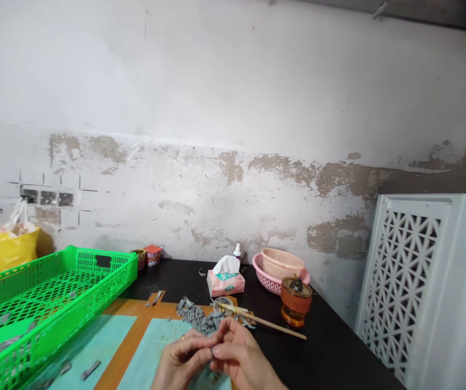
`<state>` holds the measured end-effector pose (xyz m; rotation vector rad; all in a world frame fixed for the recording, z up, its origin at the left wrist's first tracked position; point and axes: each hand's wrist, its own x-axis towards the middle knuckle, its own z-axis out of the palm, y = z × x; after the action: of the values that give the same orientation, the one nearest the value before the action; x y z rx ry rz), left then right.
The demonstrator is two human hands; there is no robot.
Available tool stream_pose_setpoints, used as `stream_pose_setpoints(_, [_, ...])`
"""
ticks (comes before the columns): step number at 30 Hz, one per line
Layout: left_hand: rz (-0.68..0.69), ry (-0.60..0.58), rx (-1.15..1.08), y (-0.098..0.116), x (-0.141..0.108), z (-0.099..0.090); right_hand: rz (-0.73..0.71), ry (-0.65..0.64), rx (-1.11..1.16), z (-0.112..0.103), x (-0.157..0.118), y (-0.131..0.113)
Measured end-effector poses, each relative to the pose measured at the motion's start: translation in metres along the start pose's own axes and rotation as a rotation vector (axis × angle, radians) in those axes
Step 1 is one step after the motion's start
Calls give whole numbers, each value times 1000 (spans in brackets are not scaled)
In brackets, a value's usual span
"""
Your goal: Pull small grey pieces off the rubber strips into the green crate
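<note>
My left hand and my right hand meet at the front of the table, thumbs and fingertips pinched together. A small dark grey piece barely shows between the fingertips; the fingers hide most of it. Just beyond my hands lies a heap of short grey strips. Beside the heap, a wooden stick rests aslant, its left end close to a roll of tape. A few loose grey strips are scattered to the left on the light blue sheet, which brown tape borders.
A green plastic crate with grey strips inside fills the left. Behind are a tissue pack, a small white bottle and a pink basket holding a basin. An amber jar stands at right, near a white lattice panel.
</note>
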<state>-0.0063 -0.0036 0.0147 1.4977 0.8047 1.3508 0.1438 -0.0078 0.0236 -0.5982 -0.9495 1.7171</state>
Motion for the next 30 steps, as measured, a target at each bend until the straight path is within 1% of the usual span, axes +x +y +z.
stream_pose_setpoints(4, [-10, 15, 4, -1, 0, 1, -14, -25, -70, 0, -1, -3])
stream_pose_setpoints(9, [-75, 3, -15, 1, -2, 2, -17, -21, -99, -5, 0, -6])
stream_pose_setpoints(14, [-4, -26, 70, 2, -3, 0, 0, -9, -86, -8, 3, -5])
stream_pose_setpoints(21, [53, 7, 128, 3, -2, -2, 8, -10, -6, -7, 1, -5])
stream_pose_setpoints(25, [54, -8, 99, -1, 0, -2, 27, -20, 31, -9, 2, -3])
stream_pose_setpoints(30, [7, -27, 53, 1, -1, -1, 42, -34, 60, -8, 4, 1])
